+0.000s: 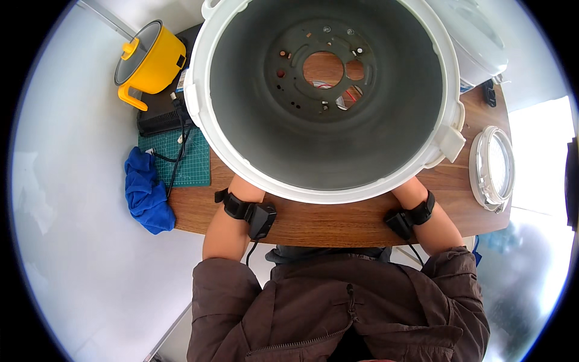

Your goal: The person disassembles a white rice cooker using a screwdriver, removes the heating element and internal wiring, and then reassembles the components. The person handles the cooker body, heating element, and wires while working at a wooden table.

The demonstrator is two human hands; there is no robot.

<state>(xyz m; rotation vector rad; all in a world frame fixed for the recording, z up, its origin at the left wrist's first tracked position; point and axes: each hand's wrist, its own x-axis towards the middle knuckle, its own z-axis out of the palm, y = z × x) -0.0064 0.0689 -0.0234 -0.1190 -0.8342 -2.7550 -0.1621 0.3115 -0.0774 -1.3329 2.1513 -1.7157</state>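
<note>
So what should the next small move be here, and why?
Perhaps tilt the grey-lined cooker shell gently away: its white rim hides both hands where the left forearm and right forearm run beneath, so their hold can't be checked.

The brown wood-grain table (325, 223) bears a green gridded mat (199, 160), a blue cloth (145, 196) (crumpled, at the left edge) and, rightward, a round white-rimmed piece (480, 169).

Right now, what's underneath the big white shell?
Wooden table and possibly wires show through holes in the shell. Left forearm and right forearm run beneath; both hands are covered.
</note>
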